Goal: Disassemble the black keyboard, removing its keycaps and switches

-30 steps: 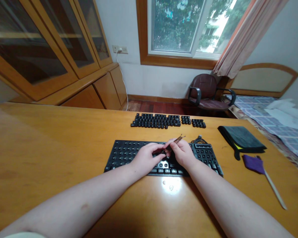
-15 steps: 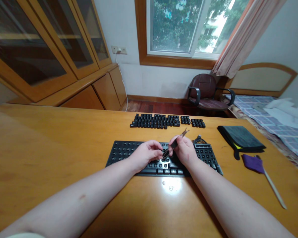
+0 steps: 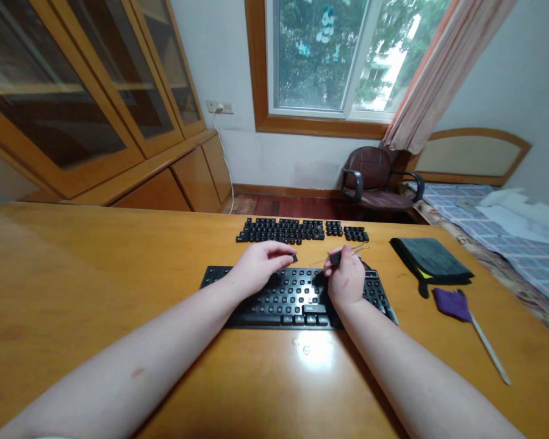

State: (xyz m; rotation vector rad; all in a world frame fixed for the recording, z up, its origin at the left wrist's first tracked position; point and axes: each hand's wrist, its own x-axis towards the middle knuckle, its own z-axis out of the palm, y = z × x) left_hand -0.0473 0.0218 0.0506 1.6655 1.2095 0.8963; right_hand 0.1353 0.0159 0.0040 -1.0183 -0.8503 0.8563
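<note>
Between the thumb and fingers of my left hand [image 3: 261,266] is a small black keycap [image 3: 294,258], held above the far edge of the keyboard. My right hand [image 3: 346,277] is closed round the dark handle of a keycap puller [image 3: 335,258], whose thin wire loops stick out at both ends. Beneath both hands lies the black keyboard [image 3: 274,302], most of its key sockets bare. A few wide keys remain along its near edge, and part of it is hidden by my hands. Beyond it, loose black keycaps [image 3: 279,230] are laid out in rows.
On the right of the desk [image 3: 96,292] lie a folded dark cloth [image 3: 432,261] and a purple brush [image 3: 452,305] with a long pale handle. Small bits [image 3: 306,350] lie before the keyboard. A chair [image 3: 369,177] stands past the far edge.
My left hand has moved away from the keyboard's middle toward the keycap rows, with a keycap now visible in its fingers. My right hand has turned the puller flatter. The view has shifted slightly.
</note>
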